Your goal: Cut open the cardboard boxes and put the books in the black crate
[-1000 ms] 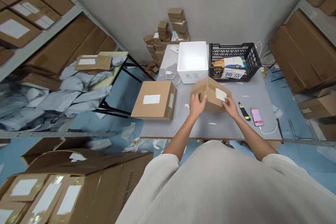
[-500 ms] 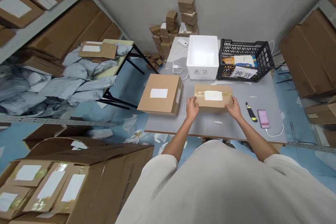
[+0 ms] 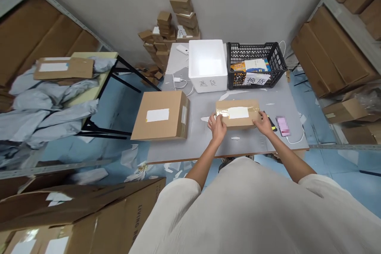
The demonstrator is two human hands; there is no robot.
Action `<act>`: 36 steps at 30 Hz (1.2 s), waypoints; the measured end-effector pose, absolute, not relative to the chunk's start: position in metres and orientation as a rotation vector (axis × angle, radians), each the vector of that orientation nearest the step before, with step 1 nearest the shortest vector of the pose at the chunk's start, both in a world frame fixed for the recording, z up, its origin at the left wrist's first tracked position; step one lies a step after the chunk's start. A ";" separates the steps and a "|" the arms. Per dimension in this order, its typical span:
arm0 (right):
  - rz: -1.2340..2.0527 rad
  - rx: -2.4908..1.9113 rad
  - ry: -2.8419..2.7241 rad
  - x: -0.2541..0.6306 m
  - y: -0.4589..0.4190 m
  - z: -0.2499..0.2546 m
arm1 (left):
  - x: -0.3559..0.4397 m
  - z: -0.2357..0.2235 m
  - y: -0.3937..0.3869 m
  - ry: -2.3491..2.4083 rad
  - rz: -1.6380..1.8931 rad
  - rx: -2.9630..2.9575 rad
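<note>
The box (image 3: pixel 238 122) lay between the two hands at the table (image 3: pixel 193 149), its long axis running left to right across the person's front, label (image 3: pixel 238 112) upward. The left hand (image 3: pixel 218 127) gripped its near left corner, thumb on top; the right hand (image 3: pixel 262 124) grasped the right end, so neither was clearly nearer. Whether the underside touched the tabletop could not be told. Beyond it stood the tub (image 3: pixel 208 85) and crate (image 3: pixel 232 83); the cutter (image 3: pixel 273 124) lay just right of the right hand, partly hidden.
</note>
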State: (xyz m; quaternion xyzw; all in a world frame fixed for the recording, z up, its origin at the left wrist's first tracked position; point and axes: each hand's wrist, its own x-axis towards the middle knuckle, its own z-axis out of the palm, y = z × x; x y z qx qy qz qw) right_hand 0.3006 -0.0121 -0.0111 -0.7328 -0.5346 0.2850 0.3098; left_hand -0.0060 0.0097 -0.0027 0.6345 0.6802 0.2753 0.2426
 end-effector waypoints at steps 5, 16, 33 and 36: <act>0.866 -1.866 -1.343 0.319 -0.019 -0.023 | 0.020 0.008 0.009 1.665 0.585 2.059; 0.824 -2.454 -1.459 0.403 -0.041 -0.062 | 0.024 0.001 0.008 1.643 0.335 2.180; 0.721 -2.516 -1.980 0.414 0.009 -0.097 | 0.031 0.001 0.011 1.746 0.360 2.049; 0.740 -2.517 -1.976 0.414 0.012 -0.098 | 0.030 0.001 0.010 1.746 0.334 2.066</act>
